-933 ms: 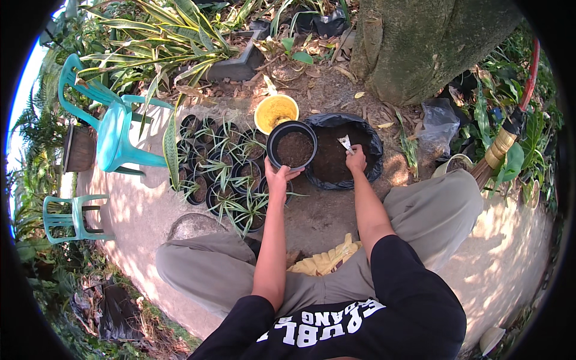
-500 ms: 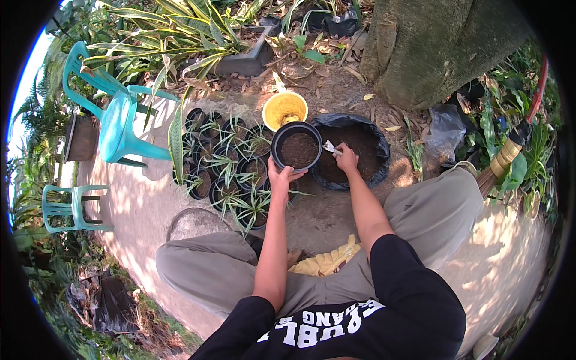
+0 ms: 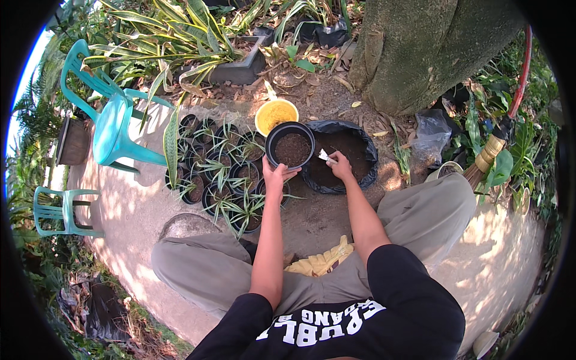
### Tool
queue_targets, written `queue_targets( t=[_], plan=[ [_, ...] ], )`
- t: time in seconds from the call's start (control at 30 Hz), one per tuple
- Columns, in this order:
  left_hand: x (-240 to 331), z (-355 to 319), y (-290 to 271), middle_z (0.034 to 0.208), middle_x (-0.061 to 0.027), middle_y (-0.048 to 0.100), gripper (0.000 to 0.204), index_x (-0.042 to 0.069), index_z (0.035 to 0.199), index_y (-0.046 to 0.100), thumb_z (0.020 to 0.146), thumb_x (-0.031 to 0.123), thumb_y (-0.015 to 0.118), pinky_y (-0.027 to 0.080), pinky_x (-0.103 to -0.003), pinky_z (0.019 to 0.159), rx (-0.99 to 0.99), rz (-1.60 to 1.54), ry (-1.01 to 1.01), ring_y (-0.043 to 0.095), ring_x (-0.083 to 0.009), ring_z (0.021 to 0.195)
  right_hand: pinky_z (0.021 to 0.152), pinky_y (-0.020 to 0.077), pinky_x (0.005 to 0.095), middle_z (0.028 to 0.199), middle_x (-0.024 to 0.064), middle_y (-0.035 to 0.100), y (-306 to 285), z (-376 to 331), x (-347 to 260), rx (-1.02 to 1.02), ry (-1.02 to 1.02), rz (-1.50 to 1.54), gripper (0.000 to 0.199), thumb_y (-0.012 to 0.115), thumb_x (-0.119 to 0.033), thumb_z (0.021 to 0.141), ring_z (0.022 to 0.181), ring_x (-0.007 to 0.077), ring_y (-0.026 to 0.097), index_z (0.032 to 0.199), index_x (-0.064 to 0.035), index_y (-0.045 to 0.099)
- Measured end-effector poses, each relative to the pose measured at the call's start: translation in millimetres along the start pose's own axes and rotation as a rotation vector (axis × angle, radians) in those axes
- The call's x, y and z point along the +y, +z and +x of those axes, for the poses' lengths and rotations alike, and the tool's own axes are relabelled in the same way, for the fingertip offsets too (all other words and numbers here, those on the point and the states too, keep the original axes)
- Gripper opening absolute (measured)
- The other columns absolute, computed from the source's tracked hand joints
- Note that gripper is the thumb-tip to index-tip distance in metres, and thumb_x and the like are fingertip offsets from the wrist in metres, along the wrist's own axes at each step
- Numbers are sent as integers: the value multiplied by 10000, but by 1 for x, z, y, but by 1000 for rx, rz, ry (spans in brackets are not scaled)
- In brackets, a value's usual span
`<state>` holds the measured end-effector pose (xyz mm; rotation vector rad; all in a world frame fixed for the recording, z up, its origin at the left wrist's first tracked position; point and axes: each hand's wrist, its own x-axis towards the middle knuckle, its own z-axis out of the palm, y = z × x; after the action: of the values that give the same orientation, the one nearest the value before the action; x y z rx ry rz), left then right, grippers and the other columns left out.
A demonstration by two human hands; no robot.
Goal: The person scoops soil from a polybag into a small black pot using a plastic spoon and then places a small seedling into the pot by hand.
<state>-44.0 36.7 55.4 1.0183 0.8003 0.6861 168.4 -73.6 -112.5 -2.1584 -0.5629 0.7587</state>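
Observation:
My left hand [image 3: 279, 175] grips the near side of a round black plant pot [image 3: 276, 163], thumb at its wall and fingers beneath. Dark soil [image 3: 292, 150] partly fills the pot, which tilts toward me. In my right hand [image 3: 341, 165] is a small hand tool with a whitish head [image 3: 326, 156]; its exact kind is too small to make out. The head points left toward the pot, apart from it. Below the right hand sits an open black plastic bag [image 3: 371, 174] with dark soil inside, its left rim beside the pot.
A yellow bucket [image 3: 277, 117] stands just beyond the pot. Several small black pots with spiky plants [image 3: 225, 174] crowd the left. Green plastic chairs [image 3: 114, 129] are farther left. A tree trunk [image 3: 414, 54], a clear plastic bag [image 3: 432, 129] and a broom [image 3: 486, 159] lie to the right.
The whole view has shifted slightly left. My right hand with the small tool has come a little nearer to me relative to the pot. Both hands keep their hold.

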Motion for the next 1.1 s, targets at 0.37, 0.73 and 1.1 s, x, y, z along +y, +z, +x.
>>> queue_targets(
  t=[0.37, 0.73, 1.1],
  plan=[
    [0, 5, 29, 1162, -234, 593, 611, 40, 1411, 228, 843, -31, 442, 621, -368, 631, -21, -73, -21, 729, -359, 761, 890, 502, 394, 1033, 90, 726, -94, -25, -16, 91, -176, -50, 288, 780, -191, 799, 1016, 278, 679, 1048, -105, 664],
    [-8, 3, 47, 1187, -258, 566, 641, 51, 1427, 208, 839, -38, 446, 621, -358, 580, 20, -57, -106, 724, -353, 702, 891, 498, 391, 1041, 151, 716, -180, -67, -76, 231, -295, -2, 306, 751, -135, 820, 1010, 291, 678, 1086, -24, 648],
    [-8, -13, 61, 1151, -235, 604, 556, 33, 1400, 237, 886, 6, 446, 624, -376, 671, -136, 37, -112, 731, -375, 810, 867, 496, 355, 986, 137, 708, -186, -88, -118, 224, -477, 95, 263, 739, -79, 833, 940, 226, 668, 1051, 16, 626]
  ],
)
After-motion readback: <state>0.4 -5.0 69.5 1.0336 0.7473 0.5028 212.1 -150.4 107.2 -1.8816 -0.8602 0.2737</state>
